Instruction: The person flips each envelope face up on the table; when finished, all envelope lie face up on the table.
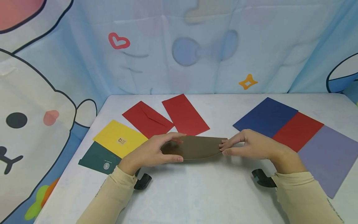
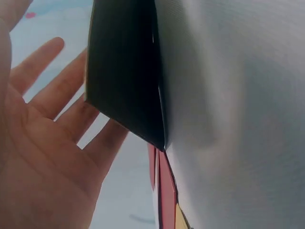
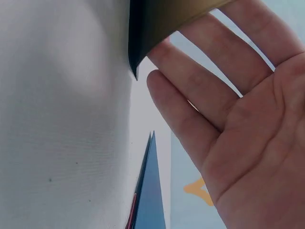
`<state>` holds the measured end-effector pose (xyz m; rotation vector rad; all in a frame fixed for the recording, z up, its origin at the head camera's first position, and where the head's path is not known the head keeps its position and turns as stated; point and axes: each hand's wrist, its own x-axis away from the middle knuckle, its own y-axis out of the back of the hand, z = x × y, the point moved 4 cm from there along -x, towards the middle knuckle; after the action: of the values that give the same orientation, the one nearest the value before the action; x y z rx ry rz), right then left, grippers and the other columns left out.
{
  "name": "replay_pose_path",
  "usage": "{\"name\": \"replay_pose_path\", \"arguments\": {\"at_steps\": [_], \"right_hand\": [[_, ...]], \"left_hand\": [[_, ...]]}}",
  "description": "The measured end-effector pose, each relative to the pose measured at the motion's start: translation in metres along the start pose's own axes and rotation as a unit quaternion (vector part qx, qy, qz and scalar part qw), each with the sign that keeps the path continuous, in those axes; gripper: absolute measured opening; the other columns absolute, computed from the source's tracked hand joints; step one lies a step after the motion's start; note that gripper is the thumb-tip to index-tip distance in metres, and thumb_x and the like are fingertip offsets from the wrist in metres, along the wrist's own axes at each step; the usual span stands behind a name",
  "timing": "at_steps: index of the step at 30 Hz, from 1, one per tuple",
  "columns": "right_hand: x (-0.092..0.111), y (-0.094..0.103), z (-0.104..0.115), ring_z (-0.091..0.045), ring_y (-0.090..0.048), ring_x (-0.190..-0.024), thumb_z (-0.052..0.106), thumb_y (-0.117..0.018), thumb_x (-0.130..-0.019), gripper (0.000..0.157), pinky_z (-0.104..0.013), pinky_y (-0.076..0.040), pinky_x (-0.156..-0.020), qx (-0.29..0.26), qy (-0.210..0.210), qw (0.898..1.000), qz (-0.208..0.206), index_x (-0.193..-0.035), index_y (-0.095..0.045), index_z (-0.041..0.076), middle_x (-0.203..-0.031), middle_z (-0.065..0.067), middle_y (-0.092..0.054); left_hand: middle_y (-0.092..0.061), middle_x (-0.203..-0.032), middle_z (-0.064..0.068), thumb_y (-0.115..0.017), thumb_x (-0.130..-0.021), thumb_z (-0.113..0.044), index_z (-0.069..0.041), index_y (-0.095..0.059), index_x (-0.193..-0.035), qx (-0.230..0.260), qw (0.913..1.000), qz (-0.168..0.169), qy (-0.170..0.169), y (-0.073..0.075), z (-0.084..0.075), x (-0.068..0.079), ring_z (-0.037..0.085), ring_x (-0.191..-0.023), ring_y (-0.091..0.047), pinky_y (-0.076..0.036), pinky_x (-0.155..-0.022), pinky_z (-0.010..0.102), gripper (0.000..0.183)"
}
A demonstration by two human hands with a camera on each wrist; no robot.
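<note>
A flat brown paper piece (image 1: 199, 147), shaped like an envelope, lies between both hands at the table's middle, its near edge bowed. My left hand (image 1: 156, 149) is at its left end, thumb along the near edge and fingers over the far edge. In the left wrist view, those fingers (image 2: 71, 86) reach straight behind the dark side of the paper (image 2: 124, 67). At the right end my right hand (image 1: 249, 144) pinches the paper's edge with its fingertips. The right wrist view shows its fingers (image 3: 190, 90) extended under the paper's curved corner (image 3: 167, 21); the thumb is hidden there.
Two red envelopes (image 1: 148, 119) (image 1: 185, 115) lie behind the paper. At left are a yellow envelope (image 1: 112, 137) and a dark green one (image 1: 96, 158). Blue (image 1: 265, 116), red (image 1: 297, 130) and lavender (image 1: 330, 155) pieces lie at right. A patterned curtain (image 1: 179, 74) hangs behind the white table (image 1: 201, 193).
</note>
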<state>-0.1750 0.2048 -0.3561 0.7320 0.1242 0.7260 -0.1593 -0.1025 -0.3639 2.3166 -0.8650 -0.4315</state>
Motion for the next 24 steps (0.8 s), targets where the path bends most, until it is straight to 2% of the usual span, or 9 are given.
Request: {"name": "replay_pose_path", "arguments": {"at_steps": [4,8,14,19,24], "right_hand": [[0.001,0.002,0.001,-0.023,-0.062,-0.12,0.036,-0.07,-0.095,0.019,-0.05,-0.05,-0.093,0.006,-0.006,1.0,-0.016,-0.11,-0.079,0.029,-0.117,0.007,-0.071],[0.003,0.005,0.002,-0.019,-0.063,-0.106,0.035,-0.065,-0.099,0.019,-0.039,-0.052,-0.085,0.009,-0.01,0.999,-0.031,-0.11,-0.077,0.025,-0.112,0.005,-0.071],[0.004,0.009,0.003,-0.02,-0.058,-0.091,0.029,-0.062,-0.102,0.015,-0.031,-0.048,-0.073,0.01,0.009,0.998,-0.068,-0.102,-0.075,0.021,-0.098,-0.001,-0.067],[0.003,0.011,0.003,-0.019,-0.052,-0.079,0.026,-0.059,-0.103,0.015,-0.031,-0.041,-0.062,0.015,0.025,0.996,-0.087,-0.096,-0.07,0.018,-0.084,-0.006,-0.058],[0.002,0.012,0.002,-0.019,-0.052,-0.08,0.03,-0.056,-0.105,0.018,-0.032,-0.041,-0.062,0.047,0.009,0.992,-0.116,-0.094,-0.066,0.019,-0.083,-0.005,-0.057]], "left_hand": [[-0.064,-0.129,-0.004,-0.078,-0.089,-0.04,-0.029,-0.047,-0.15,0.007,0.9998,-0.009,-0.015,0.002,-0.001,0.0,0.011,-0.12,-0.058,-0.046,-0.102,0.039,0.07],[-0.066,-0.126,-0.003,-0.08,-0.088,-0.034,-0.033,-0.048,-0.149,0.007,0.9993,-0.014,-0.033,0.004,-0.003,0.001,0.012,-0.118,-0.059,-0.047,-0.101,0.038,0.068],[-0.068,-0.12,-0.004,-0.073,-0.094,-0.021,-0.029,-0.051,-0.147,0.005,0.9976,-0.03,-0.062,0.008,-0.005,0.002,0.011,-0.113,-0.062,-0.048,-0.099,0.035,0.058],[-0.069,-0.116,-0.01,-0.069,-0.096,-0.013,-0.028,-0.051,-0.147,-0.004,0.9952,-0.046,-0.087,0.012,-0.006,0.004,0.006,-0.111,-0.063,-0.048,-0.1,0.033,0.056],[-0.071,-0.12,-0.003,-0.065,-0.097,-0.006,-0.017,-0.053,-0.144,-0.008,0.9909,-0.065,-0.118,0.016,-0.007,0.004,0.011,-0.122,-0.06,-0.046,-0.103,0.034,0.05]]}}
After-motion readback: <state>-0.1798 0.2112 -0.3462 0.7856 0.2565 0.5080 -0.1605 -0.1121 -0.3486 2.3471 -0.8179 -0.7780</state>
